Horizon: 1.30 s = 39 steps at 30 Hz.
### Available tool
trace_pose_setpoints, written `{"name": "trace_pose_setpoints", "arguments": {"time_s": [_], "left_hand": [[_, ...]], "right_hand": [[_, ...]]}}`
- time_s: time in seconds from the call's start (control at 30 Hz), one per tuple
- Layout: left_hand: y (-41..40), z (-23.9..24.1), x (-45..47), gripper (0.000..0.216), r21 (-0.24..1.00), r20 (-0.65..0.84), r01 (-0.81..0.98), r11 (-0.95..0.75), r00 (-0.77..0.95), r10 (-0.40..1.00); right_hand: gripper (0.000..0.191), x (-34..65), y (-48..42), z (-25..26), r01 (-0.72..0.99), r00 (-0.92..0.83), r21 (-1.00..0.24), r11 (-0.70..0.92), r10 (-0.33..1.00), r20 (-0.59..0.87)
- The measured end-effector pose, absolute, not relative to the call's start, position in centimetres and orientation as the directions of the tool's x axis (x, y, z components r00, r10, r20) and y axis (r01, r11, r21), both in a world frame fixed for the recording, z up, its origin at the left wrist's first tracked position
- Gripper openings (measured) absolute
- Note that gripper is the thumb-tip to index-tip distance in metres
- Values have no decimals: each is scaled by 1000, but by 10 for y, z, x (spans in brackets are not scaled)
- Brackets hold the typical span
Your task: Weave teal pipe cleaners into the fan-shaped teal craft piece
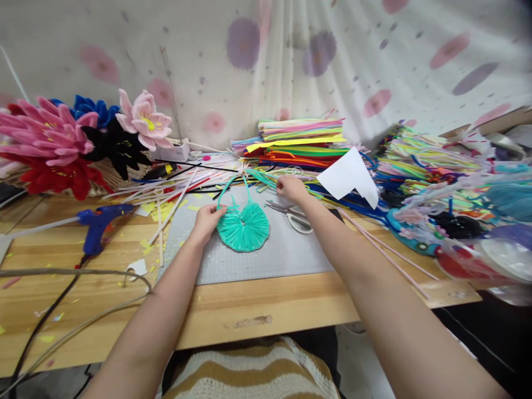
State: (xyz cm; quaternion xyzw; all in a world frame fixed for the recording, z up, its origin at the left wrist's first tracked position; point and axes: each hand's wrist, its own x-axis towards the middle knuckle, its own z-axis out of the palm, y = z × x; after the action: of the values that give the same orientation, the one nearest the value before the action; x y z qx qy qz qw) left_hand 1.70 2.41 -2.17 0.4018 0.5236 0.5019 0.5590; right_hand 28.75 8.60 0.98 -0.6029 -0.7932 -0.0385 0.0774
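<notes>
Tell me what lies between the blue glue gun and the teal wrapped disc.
In the head view, pale strips, yellow scraps, a stretch of grey mat and the left hand lie between them.

Wooden counter (307,299): grey mat (233,267) near front edge; blue glue gun (96,224) toward left edge; yellow scraps (166,210) between; bundled stems (301,130) along back edge.

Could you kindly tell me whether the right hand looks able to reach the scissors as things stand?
Probably yes: the scissors lie on the grey mat, just nearer the wearer than the right hand. Nothing is seen lying on them, though the right forearm crosses close by.
</notes>
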Motion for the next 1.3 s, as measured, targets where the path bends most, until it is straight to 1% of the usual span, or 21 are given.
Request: {"name": "trace_pose_setpoints", "arguments": {"time_s": [0.1,0.2,0.27,0.33,0.43,0.5,0.67,0.77,0.83,0.9,1.03,1.17,1.23,1.3], "left_hand": [[24,-22,18,24,983,-166,-91,158,-89,982],[23,-21,19,23,986,-161,-68,155,-88,983],[22,-19,19,25,984,-161,-85,156,-54,985],[21,-17,19,31,977,-161,-139,161,10,987],[18,-17,21,41,948,-167,-251,195,132,977],[15,-18,23,44,928,-181,-297,227,175,968],[12,-18,28,45,914,-164,-348,208,153,975],[11,-17,28,45,915,-143,-355,191,159,977],[10,-17,28,40,917,-144,-351,192,159,977],[10,-18,28,38,920,-134,-347,179,150,980],[10,-20,29,40,926,-113,-344,153,133,985],[10,-19,31,33,939,-136,-311,147,60,989],[10,-18,32,34,942,-137,-305,142,39,990],[9,-17,33,37,941,-138,-305,148,54,989]], "right_hand": [[23,291,81,25,952,-287,-39,302,933,219],[29,293,72,44,957,-268,-27,287,920,287],[31,291,64,57,959,-260,-19,284,902,344],[33,287,56,65,950,-273,-47,310,892,360],[32,276,42,63,914,-331,-138,381,898,289],[29,269,35,54,894,-342,-213,394,908,241],[28,260,23,30,823,-281,-466,325,946,164],[32,259,21,25,732,-311,-606,312,944,111],[32,259,21,25,686,-351,-653,320,932,87],[29,259,21,26,684,-367,-655,321,928,72],[25,261,21,27,730,-376,-605,317,926,31],[25,255,23,31,745,-404,-584,323,915,-8],[28,246,25,34,740,-410,-587,329,912,-5],[29,234,29,37,702,-456,-615,359,890,-1]]}}
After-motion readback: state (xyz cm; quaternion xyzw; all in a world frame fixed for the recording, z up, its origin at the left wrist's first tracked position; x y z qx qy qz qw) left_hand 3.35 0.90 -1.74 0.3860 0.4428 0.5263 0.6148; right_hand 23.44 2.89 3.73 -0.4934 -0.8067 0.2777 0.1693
